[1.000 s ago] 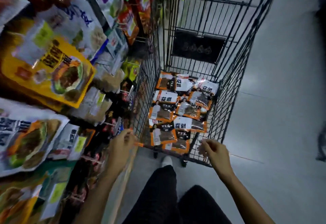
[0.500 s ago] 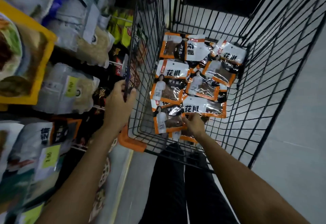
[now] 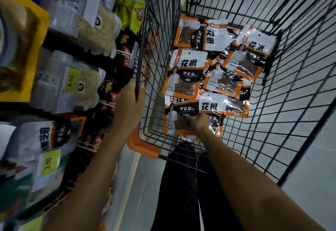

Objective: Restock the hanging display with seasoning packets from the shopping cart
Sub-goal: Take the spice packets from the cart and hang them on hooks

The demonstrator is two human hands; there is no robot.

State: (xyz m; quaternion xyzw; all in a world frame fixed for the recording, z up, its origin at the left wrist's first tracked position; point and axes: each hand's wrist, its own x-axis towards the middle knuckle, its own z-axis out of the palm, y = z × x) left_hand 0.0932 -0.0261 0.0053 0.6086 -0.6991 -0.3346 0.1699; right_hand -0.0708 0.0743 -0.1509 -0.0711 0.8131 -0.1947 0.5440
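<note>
The shopping cart [image 3: 283, 89] stands directly beside the hanging display [image 3: 87, 36], with its left wall against the hung goods. The left hand [image 3: 130, 103] grips the top wire [image 3: 139, 70] of that wall; its fingers are curled round the wire, just above the orange corner guard [image 3: 143, 147]. The right hand [image 3: 200, 122] reaches down inside the basket to the nearest packet [image 3: 177, 121]. The thumb [image 3: 188, 116] lies flat on the packet's printed face, and the remaining fingers are hidden beneath its right edge, so the hold is a pinch between thumb and fingers. The seasoning packets [image 3: 187, 72] lie on the cart floor in a loose, overlapping layer; they are orange-bordered, with a white header, black characters and a clear window showing dark contents. The nearest packet sits at the near end of this layer, partly under one neighbour and overlapping another. On the display, bags of pale grain carry yellow price labels [image 3: 71, 82], and dark pouches hang closest to the cart. The person's dark trousers [image 3: 180, 185] show below the cart's near edge. The display is blurred — its smaller print cannot be read.
</note>
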